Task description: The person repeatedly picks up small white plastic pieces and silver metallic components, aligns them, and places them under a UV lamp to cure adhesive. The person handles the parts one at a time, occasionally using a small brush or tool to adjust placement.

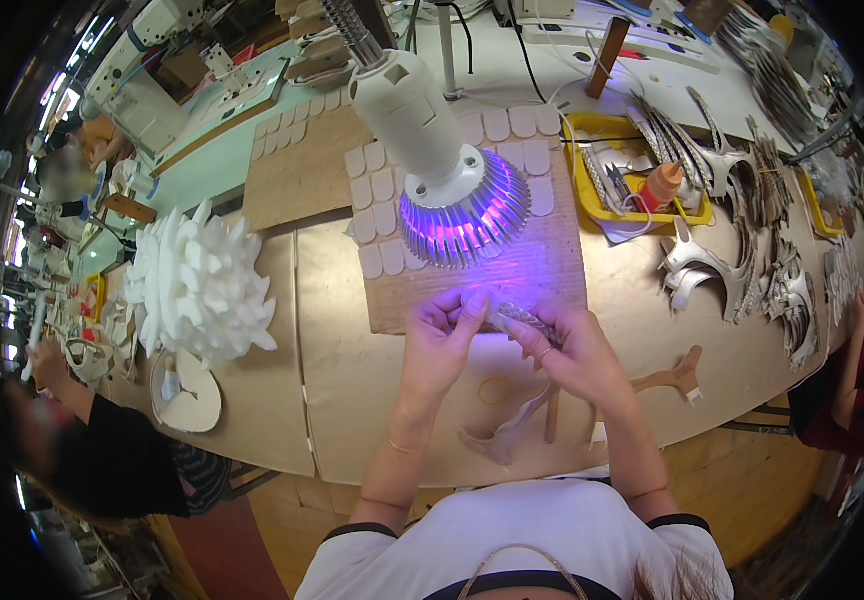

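Under a violet-glowing lamp (pixel 464 215), both my hands meet over the near edge of a cardboard sheet (pixel 542 285). My right hand (pixel 574 355) is closed round a grey, scaly-patterned shoe upper piece (pixel 527 322). Its pale end reaches across to my left hand (pixel 439 335), whose thumb and fingers pinch it. The fingers hide much of the piece. Rows of small pale rounded tabs (pixel 384 216) lie on the cardboard around the lamp. Nearer me, another cut upper piece (pixel 500 440) and a narrow brown strip (pixel 552 415) lie on the table (pixel 382 410).
Right of the lamp stands a yellow tray (pixel 584 190) holding an orange-capped bottle (pixel 662 186) and tools. Patterned upper pieces (pixel 702 268) are heaped beyond it. At left are a white foam cluster (pixel 202 285) and a round dish (pixel 188 405). Co-workers sit at both sides.
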`<control>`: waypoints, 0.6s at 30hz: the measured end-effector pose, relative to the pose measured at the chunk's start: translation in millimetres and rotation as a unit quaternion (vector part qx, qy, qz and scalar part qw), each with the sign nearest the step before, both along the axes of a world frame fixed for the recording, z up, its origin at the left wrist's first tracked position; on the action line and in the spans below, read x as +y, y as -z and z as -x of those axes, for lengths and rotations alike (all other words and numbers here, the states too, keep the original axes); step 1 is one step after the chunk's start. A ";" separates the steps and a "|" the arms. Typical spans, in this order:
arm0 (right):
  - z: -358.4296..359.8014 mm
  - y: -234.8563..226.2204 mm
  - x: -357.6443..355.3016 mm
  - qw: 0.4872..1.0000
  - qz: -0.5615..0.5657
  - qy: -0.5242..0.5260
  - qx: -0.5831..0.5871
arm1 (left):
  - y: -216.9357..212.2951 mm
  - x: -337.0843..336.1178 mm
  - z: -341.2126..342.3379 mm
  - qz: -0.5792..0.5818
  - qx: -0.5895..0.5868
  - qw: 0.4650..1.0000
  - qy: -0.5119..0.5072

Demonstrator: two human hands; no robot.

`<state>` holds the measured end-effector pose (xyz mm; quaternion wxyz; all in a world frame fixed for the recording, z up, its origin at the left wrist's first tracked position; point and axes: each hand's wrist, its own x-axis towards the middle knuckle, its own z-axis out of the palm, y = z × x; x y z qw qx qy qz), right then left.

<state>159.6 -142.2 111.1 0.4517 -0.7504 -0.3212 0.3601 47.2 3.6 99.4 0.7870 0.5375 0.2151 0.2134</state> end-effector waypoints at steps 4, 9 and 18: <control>0.1 1.4 -3.2 0.999 -0.008 0.011 0.032 | -2.2 -7.4 -3.6 -0.040 0.001 0.999 0.012; 3.6 3.2 -6.1 1.000 -0.016 0.018 0.014 | 2.8 -12.9 -11.1 -0.002 0.022 0.999 -0.027; 1.0 4.6 -28.1 0.999 0.020 -0.036 0.025 | 31.2 5.6 -3.9 0.033 0.050 0.998 0.015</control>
